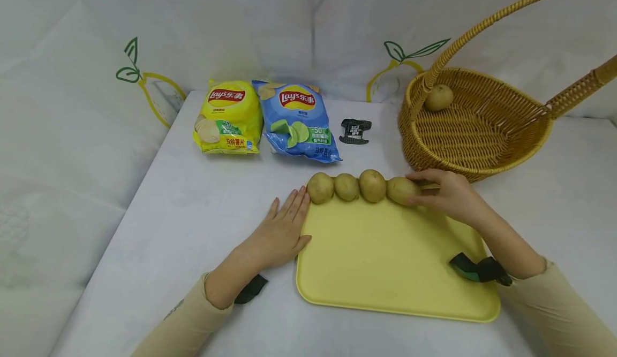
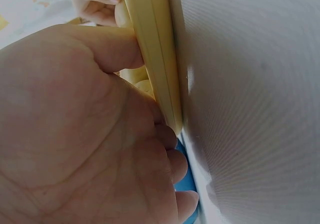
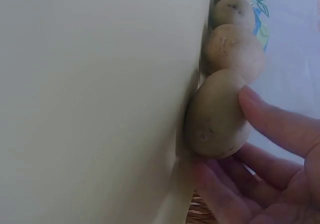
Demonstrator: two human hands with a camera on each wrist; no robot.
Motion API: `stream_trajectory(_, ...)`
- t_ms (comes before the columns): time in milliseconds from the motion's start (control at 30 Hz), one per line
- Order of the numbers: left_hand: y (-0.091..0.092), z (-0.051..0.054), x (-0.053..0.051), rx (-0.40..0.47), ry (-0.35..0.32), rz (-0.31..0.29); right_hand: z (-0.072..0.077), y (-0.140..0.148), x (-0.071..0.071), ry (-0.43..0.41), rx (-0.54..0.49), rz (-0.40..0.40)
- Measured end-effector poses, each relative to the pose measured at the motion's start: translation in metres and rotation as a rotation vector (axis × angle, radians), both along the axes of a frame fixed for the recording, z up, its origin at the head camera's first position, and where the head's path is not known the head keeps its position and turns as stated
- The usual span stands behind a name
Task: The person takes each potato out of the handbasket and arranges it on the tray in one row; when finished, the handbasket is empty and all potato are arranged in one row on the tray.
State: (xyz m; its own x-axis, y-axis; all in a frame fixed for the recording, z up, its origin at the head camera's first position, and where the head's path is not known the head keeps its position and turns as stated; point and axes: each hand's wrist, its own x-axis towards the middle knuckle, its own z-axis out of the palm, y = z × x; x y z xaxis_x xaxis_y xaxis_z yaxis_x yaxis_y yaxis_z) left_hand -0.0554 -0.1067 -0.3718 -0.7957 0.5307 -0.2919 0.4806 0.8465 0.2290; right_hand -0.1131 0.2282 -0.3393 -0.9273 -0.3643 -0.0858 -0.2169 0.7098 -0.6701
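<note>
Along the far edge of a yellow tray (image 1: 376, 255), several potatoes sit side by side in a row. My right hand (image 1: 450, 194) pinches the rightmost potato (image 1: 403, 190) between thumb and fingers; in the right wrist view this potato (image 3: 217, 116) rests against the tray and touches its neighbour (image 3: 234, 51). My left hand (image 1: 279, 236) lies with straight fingers along the tray's left side, the thumb over the rim. In the left wrist view its palm (image 2: 75, 129) is close up, with the thumb and fingers against the tray's edge (image 2: 155, 44).
A wicker basket (image 1: 463, 137) with a tall handle stands at the back right, one potato (image 1: 438, 97) inside. Behind the tray lie a yellow chip bag (image 1: 231, 113), a blue chip bag (image 1: 296, 121) and a small black packet (image 1: 355, 131). A patterned cloth hangs behind the table.
</note>
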Motion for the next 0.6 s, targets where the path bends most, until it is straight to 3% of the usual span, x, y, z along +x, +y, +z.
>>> stream_trajectory(333, -0.0001, -0.0001, 0.0001, 0.002, 0.002, 0.001, 0.004, -0.001, -0.0001, -0.028, 0.105, -0.043)
stream_trajectory(600, -0.0005, 0.0013, 0.0009, 0.005, -0.003, 0.003, 0.0042, 0.0052, 0.002, -0.065, 0.043, -0.028)
